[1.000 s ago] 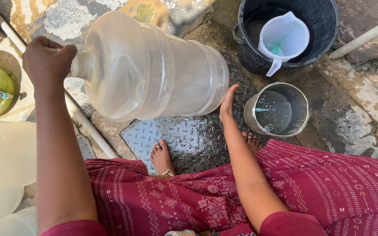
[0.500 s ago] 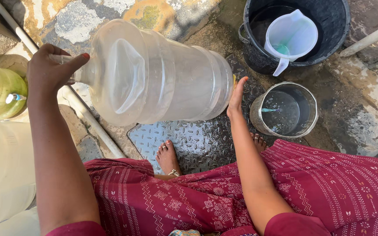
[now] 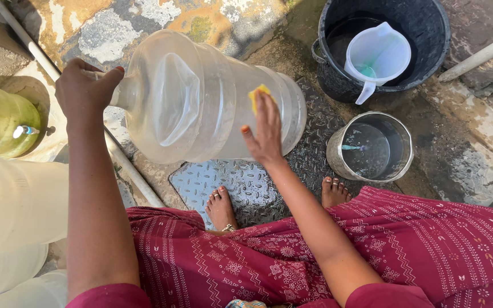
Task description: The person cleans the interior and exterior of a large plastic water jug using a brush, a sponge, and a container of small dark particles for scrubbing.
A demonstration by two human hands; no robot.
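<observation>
Clear jug (image 3: 201, 102) is gripped at the neck by left hand (image 3: 84, 91), yellow sponge (image 3: 259, 94) pressed on by right hand (image 3: 265, 134); steel pot (image 3: 372, 149) lower right holds water, black bucket (image 3: 423, 34) upper right holds a white pitcher (image 3: 378, 57).

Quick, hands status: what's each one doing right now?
Left hand: closed around the neck of the clear water jug.
Right hand: presses a yellow sponge against the jug's side.
</observation>
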